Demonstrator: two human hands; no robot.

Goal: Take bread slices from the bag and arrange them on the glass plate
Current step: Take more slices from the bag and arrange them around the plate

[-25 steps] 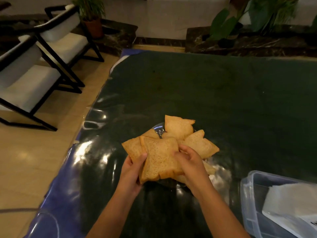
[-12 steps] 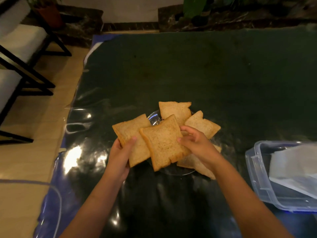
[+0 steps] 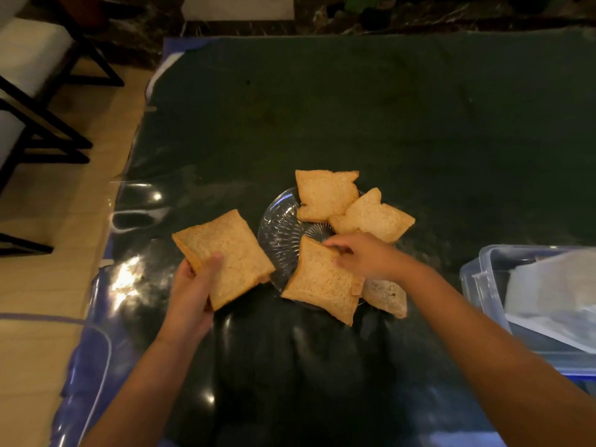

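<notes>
Glass plate [image 3: 280,227] mostly hidden under bread slices [image 3: 325,195]

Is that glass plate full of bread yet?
Not full. The glass plate still shows bare ribbed glass on its left half; slices cover only its far, right and near edges, and the left hand holds more bread off the plate.

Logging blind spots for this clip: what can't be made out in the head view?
- How many slices the left hand holds: the stack shows only its top face.
- The slice near the right hand: mostly covered by another slice.
- Plastic container contents: blurred, cut by the right edge.
</notes>
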